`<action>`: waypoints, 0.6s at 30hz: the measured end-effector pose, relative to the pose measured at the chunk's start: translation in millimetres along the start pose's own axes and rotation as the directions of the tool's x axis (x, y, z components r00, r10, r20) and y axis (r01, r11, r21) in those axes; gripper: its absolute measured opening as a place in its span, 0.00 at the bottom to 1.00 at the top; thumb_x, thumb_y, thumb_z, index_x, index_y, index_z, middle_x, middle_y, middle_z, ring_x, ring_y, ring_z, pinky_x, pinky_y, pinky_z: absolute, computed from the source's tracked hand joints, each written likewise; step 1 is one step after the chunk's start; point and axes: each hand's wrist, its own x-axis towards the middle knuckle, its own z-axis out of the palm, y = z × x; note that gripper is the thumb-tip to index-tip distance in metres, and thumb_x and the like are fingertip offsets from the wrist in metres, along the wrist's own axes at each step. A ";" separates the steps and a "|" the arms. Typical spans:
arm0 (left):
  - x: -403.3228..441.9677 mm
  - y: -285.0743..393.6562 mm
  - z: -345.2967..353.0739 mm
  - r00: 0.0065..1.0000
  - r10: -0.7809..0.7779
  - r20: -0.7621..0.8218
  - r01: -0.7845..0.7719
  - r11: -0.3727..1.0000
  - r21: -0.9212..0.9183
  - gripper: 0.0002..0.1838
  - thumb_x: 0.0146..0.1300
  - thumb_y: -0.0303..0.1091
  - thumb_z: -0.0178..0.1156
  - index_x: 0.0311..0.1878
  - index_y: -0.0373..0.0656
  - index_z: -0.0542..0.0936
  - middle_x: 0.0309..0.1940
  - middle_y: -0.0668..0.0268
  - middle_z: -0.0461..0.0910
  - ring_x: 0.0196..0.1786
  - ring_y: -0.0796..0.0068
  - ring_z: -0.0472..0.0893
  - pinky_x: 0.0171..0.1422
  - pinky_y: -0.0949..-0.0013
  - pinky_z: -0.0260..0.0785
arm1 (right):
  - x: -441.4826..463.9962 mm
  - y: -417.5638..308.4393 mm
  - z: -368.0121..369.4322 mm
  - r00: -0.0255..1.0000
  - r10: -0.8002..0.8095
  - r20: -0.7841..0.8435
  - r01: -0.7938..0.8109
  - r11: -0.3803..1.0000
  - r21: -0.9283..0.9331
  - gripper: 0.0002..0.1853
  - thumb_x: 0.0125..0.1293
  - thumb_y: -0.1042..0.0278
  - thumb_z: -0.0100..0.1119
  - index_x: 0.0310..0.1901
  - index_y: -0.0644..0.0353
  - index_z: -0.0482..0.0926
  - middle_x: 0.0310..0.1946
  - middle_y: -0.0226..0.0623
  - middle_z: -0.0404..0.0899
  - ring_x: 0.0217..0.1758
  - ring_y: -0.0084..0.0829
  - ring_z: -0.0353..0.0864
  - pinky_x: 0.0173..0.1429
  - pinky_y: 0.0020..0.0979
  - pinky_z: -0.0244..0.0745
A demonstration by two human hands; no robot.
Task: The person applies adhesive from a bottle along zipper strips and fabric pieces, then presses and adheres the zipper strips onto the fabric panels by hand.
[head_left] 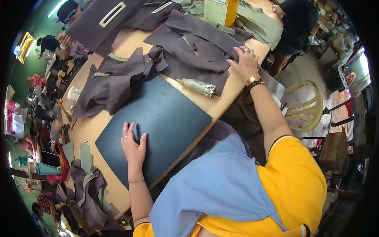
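My left hand (134,145) is over a dark, smooth rectangular board (162,114), fingers and thumb spread, with nothing in it. My right hand (245,64) reaches to the far right edge of the table, at the edge of dark grey-brown cloth pieces (197,47); its thumb and fingers are apart. Whether its fingertips press on the cloth is hard to make out. A bottle with a narrow nozzle (198,87) lies on its side between the board and the cloth. More crumpled dark cloth (114,79) with a zipper strip lies beyond the board.
A dark panel with a light rectangular frame (112,15) is held up by a person across the table (215,108). A yellow container (221,12) stands at the back. Cloth scraps (89,185) lie at left. A plastic chair (306,104) stands at right, near another person.
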 end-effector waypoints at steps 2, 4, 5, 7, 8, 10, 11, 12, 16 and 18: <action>0.9 -1.6 0.2 1.000 0.010 0.013 -0.010 1.000 0.021 0.31 0.66 0.42 0.65 0.71 0.46 0.72 0.78 0.54 0.62 0.79 0.53 0.61 0.82 0.42 0.44 | 6.4 30.0 15.1 0.992 -0.054 0.114 0.074 0.982 -0.174 0.18 0.62 0.46 0.67 0.49 0.43 0.85 0.41 0.29 0.85 0.48 0.38 0.83 0.56 0.44 0.73; -1.3 -3.8 0.8 1.000 0.011 0.013 -0.011 1.000 0.010 0.30 0.67 0.42 0.65 0.71 0.46 0.72 0.78 0.55 0.62 0.80 0.55 0.61 0.83 0.41 0.43 | 33.0 41.2 19.2 0.995 -0.022 0.098 0.039 0.983 -0.180 0.16 0.64 0.47 0.64 0.48 0.44 0.85 0.40 0.32 0.86 0.47 0.39 0.84 0.53 0.45 0.74; -1.6 -2.7 0.2 1.000 0.014 0.010 -0.014 1.000 -0.005 0.30 0.67 0.41 0.65 0.70 0.45 0.72 0.77 0.55 0.62 0.79 0.54 0.62 0.82 0.43 0.45 | 46.5 41.6 20.0 0.996 -0.007 0.093 0.024 0.984 -0.179 0.16 0.65 0.47 0.62 0.48 0.44 0.85 0.40 0.33 0.86 0.47 0.40 0.85 0.52 0.46 0.74; -0.9 1.4 -3.0 1.000 0.017 0.006 -0.017 1.000 -0.025 0.29 0.67 0.39 0.65 0.70 0.45 0.73 0.76 0.54 0.64 0.78 0.54 0.64 0.81 0.45 0.50 | 89.1 13.0 -12.9 0.989 0.089 0.116 -0.105 0.984 0.142 0.16 0.68 0.48 0.58 0.47 0.48 0.85 0.37 0.39 0.87 0.43 0.44 0.86 0.49 0.46 0.77; -0.6 1.1 -3.5 0.998 0.068 -0.016 -0.069 0.993 -0.091 0.29 0.66 0.38 0.66 0.70 0.44 0.73 0.76 0.54 0.65 0.77 0.53 0.65 0.80 0.48 0.53 | 106.6 -7.0 -35.2 0.997 -0.001 0.071 -0.018 0.961 0.275 0.16 0.69 0.50 0.57 0.46 0.52 0.85 0.36 0.42 0.87 0.41 0.46 0.86 0.48 0.44 0.78; 3.6 1.0 -3.6 0.983 0.170 -0.068 -0.181 0.961 -0.208 0.29 0.65 0.34 0.67 0.69 0.44 0.73 0.74 0.54 0.67 0.76 0.53 0.67 0.78 0.52 0.58 | 137.8 -52.3 -75.3 0.969 -0.240 -0.050 0.230 0.817 0.530 0.17 0.70 0.53 0.57 0.46 0.57 0.85 0.35 0.45 0.87 0.39 0.46 0.86 0.47 0.40 0.79; 7.3 12.9 -12.0 0.965 0.245 -0.096 -0.260 0.943 -0.206 0.29 0.65 0.31 0.67 0.69 0.43 0.73 0.74 0.53 0.68 0.76 0.54 0.67 0.79 0.56 0.57 | 153.6 -78.6 -95.7 0.914 -0.381 -0.138 0.377 0.676 0.633 0.18 0.70 0.54 0.57 0.47 0.60 0.85 0.35 0.46 0.86 0.38 0.44 0.86 0.47 0.37 0.79; 11.6 30.8 -23.6 0.941 0.316 -0.124 -0.335 0.920 -0.204 0.29 0.65 0.27 0.67 0.69 0.41 0.73 0.74 0.52 0.68 0.76 0.55 0.67 0.80 0.59 0.55 | 159.3 -116.7 -153.9 0.883 -0.468 0.023 0.301 0.605 0.737 0.13 0.66 0.64 0.57 0.46 0.60 0.85 0.36 0.44 0.87 0.39 0.43 0.86 0.48 0.39 0.79; 41.7 89.4 -56.7 0.717 0.435 -0.545 -0.600 0.783 -0.164 0.38 0.61 0.26 0.70 0.74 0.38 0.65 0.74 0.48 0.65 0.74 0.54 0.69 0.78 0.57 0.59 | 135.5 -224.1 -213.5 0.462 -0.885 -0.058 0.306 0.098 0.947 0.14 0.74 0.61 0.59 0.45 0.67 0.81 0.32 0.33 0.82 0.37 0.21 0.78 0.45 0.27 0.74; 37.5 93.7 -62.3 0.652 0.373 -0.660 -0.657 0.713 -0.246 0.42 0.60 0.26 0.71 0.75 0.37 0.61 0.73 0.49 0.65 0.73 0.56 0.71 0.76 0.57 0.62 | 117.1 -258.5 -226.0 0.328 -0.940 -0.098 0.056 -0.085 0.995 0.14 0.74 0.61 0.59 0.44 0.67 0.81 0.32 0.29 0.81 0.37 0.17 0.75 0.45 0.25 0.73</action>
